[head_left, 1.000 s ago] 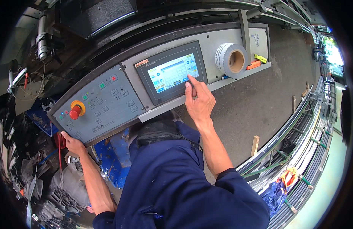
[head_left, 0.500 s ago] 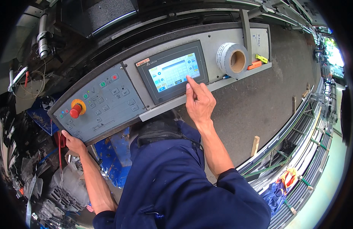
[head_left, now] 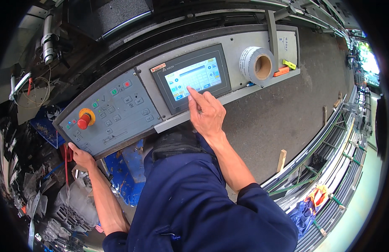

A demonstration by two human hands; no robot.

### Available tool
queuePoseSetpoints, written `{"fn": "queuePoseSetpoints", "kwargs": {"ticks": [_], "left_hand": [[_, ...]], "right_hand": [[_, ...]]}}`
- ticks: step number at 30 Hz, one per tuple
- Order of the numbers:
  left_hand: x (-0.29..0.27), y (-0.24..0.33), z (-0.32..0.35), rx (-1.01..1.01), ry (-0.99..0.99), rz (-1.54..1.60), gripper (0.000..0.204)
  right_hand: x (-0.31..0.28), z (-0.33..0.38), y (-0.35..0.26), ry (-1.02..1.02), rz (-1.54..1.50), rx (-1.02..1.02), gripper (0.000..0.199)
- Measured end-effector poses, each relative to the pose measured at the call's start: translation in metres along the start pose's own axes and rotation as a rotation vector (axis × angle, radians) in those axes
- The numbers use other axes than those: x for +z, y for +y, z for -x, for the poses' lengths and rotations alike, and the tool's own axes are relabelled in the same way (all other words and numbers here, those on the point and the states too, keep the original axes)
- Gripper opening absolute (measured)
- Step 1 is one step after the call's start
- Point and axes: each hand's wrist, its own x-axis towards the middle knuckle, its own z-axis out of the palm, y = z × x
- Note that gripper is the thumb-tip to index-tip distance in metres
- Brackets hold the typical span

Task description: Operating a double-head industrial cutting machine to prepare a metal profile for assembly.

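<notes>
Here the right hand [head_left: 209, 114] has its index fingertip [head_left: 189, 89] on the lit touchscreen [head_left: 194, 78], touching its lower left part; the other fingers are curled together into the palm and hold nothing. The touchscreen lies directly under and just beyond that fingertip, its long axis running left to right and tilted with the panel [head_left: 169, 84], so the right hand is much the nearer one to it. The left hand [head_left: 81, 156] is well apart from the touchscreen, at the panel's lower left corner, its fingers closed over the edge below the red stop button [head_left: 84, 121]. Between that button and the touchscreen sits a grey keypad [head_left: 123, 111]. To the touchscreen's right, a tape roll [head_left: 257, 65] rests on the panel's ledge.
</notes>
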Motion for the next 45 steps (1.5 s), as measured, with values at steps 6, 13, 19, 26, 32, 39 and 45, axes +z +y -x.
{"fn": "queuePoseSetpoints", "kwargs": {"ticks": [6,13,19,26,32,39,45], "left_hand": [[0.000,0.000,0.001,0.029,-0.012,0.046,0.096],[-0.001,-0.004,-0.003,-0.007,-0.033,0.043,0.098],[-0.002,-0.005,-0.003,-0.001,-0.029,0.020,0.098],[0.000,-0.004,-0.002,0.013,-0.022,0.014,0.097],[0.000,-0.004,-0.002,0.013,-0.009,0.028,0.097],[0.000,0.000,-0.001,0.020,-0.010,0.007,0.096],[0.000,0.001,0.001,0.030,-0.012,0.032,0.097]], "right_hand": [[0.003,-0.004,-0.001,-0.015,0.019,-0.008,0.032],[0.002,0.000,0.000,-0.016,0.019,0.017,0.032],[0.001,-0.003,-0.005,-0.040,0.024,0.032,0.032],[-0.001,-0.005,-0.002,-0.058,0.090,-0.017,0.035],[-0.010,0.004,0.010,-0.011,0.078,0.054,0.037],[-0.019,0.008,0.018,-0.010,0.097,0.106,0.037],[-0.015,0.002,0.014,-0.006,0.069,0.069,0.037]]}}
